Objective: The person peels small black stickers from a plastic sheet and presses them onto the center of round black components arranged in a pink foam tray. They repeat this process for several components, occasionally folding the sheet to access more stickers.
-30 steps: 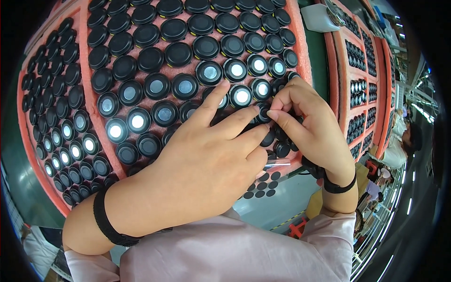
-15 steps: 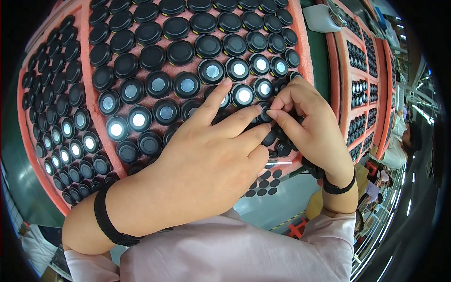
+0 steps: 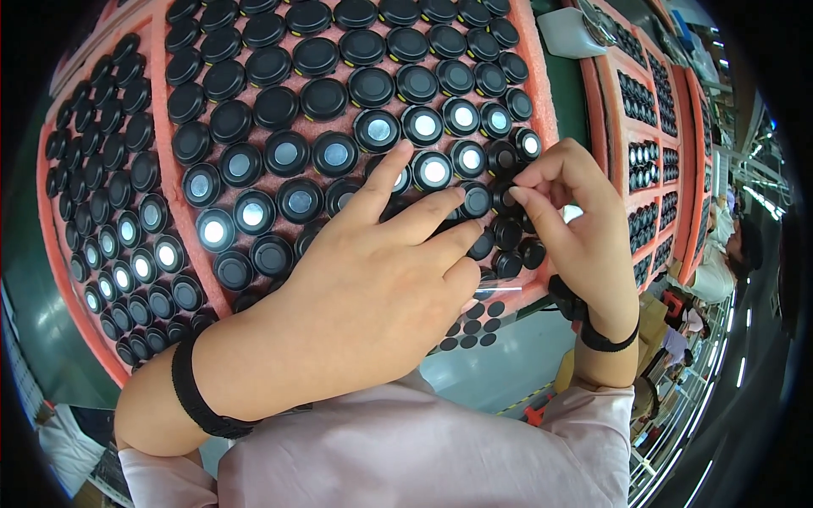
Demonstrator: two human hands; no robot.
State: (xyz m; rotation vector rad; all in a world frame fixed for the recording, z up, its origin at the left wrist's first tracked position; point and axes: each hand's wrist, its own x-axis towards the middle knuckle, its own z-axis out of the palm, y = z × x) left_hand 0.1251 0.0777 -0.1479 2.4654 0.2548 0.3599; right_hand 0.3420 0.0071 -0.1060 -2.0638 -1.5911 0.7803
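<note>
Rows of round black lids (image 3: pixel 371 87) sit in a pink foam tray (image 3: pixel 546 118); several have a bright silver centre (image 3: pixel 433 169). My left hand (image 3: pixel 373 271) lies palm down across the nearer rows, three fingers stretched over the lids. Its nearest finger is bent above a clear sheet of round black stickers (image 3: pixel 472 327), which juts past the tray's near edge and seems held there; the thumb is hidden. My right hand (image 3: pixel 572 212) has thumb and index pinched together over a lid near the tray's right edge. Anything between those fingertips is too small to make out.
Another foam compartment of lids (image 3: pixel 106 148) lies left, beyond a pink divider. More foam trays (image 3: pixel 648 161) stand at the right, near a white container (image 3: pixel 576 34). Farther right is a person in light clothing (image 3: pixel 716 262).
My right hand has moved a little right, from a lid that now shows a dark grey centre. A silver-centred lid near the tray's right edge has come into sight. My left hand barely shifted.
</note>
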